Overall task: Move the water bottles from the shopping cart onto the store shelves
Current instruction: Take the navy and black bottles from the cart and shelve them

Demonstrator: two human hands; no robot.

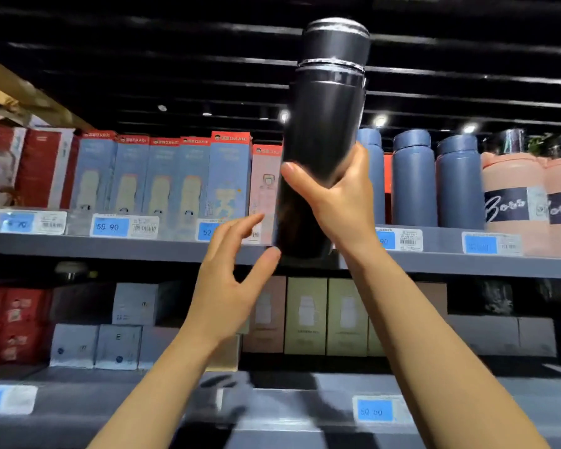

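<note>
Your right hand (340,196) grips the black bottle (324,131) upright before the shelf (110,247) edge; your left hand (230,280), fingers spread, perhaps touches its base.

The upper grey shelf (110,246) is carrying red boxes (42,166), blue boxes (162,176), dark blue bottles (413,179) and pink bottles (515,196), while the lower grey shelf (78,377) is carrying pale blue boxes (75,345) and green boxes (326,315).
</note>
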